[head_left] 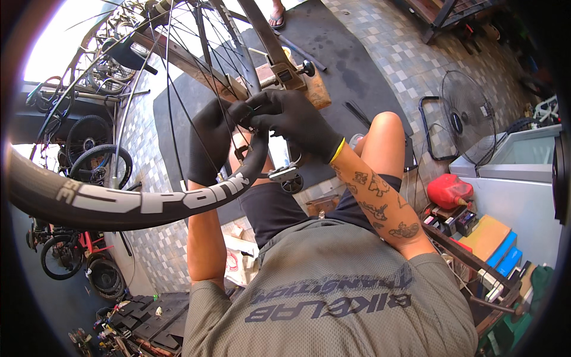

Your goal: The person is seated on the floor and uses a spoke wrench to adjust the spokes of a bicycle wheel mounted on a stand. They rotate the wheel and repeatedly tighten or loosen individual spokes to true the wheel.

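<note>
A black bicycle wheel rim [148, 209] with white lettering curves across the upper left, its thin spokes running up toward the hub. It sits in a metal truing stand [275, 55]. My left hand [209, 140], in a black glove, is among the spokes, its fingers bent at the rim's inner side. My right hand [297, 121], in a black glove with a yellow cuff edge, comes over the rim from the other side. Both hands' fingertips meet in a pinch close to the rim. What lies between them is too small and hidden to make out.
A dark mat [351, 77] lies on the tiled floor. Loose spokes [358, 113] rest on it. At right stand a floor fan [463, 116], a red fuel can [450, 191] and boxes. Bicycles [98, 160] line the left wall. Another person's foot [277, 15] shows at the top.
</note>
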Demonstrator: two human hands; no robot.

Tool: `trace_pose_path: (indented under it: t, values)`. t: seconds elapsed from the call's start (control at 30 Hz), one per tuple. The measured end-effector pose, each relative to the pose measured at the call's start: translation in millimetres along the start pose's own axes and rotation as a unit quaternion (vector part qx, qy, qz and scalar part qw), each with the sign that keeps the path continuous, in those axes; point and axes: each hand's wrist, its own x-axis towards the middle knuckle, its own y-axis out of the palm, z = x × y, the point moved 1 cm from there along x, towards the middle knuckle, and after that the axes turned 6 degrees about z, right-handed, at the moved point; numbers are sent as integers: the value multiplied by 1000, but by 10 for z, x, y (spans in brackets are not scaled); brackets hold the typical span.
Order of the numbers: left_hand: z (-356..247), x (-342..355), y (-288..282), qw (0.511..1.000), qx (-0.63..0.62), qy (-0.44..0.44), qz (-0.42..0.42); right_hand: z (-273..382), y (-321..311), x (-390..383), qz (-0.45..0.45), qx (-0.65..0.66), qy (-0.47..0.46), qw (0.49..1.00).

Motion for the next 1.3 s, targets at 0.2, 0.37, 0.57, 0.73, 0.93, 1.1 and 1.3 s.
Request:
trace_pose_path:
  t: [0.2, 0.37, 0.57, 0.73, 0.93, 1.1, 1.3]
  values:
    - [51, -16, -46, 985, -172, 4, 16, 122, -46, 79, -103, 77, -16, 992]
    - [38, 50, 37, 987, -161, -5, 24, 276, -20, -252, -39, -66, 17, 997]
    - [95, 135, 71, 986, -164, 0, 19, 341, 78, -265, -34, -120, 26, 992]
    - [143, 105, 55, 996, -85, -11, -25, 367, 224, -263, -84, -176, -4, 981]
    - [251, -56, -46, 980, -165, -37, 104, 382, 377, -276, -132, -264, -64, 953]
    - [359, 38, 7, 967, -218, -30, 126, 311, 375, -255, -169, -176, -51, 968]
    - [233, -8, 91, 997, -74, 5, 6, 143, 161, -75, -46, -27, -14, 998]
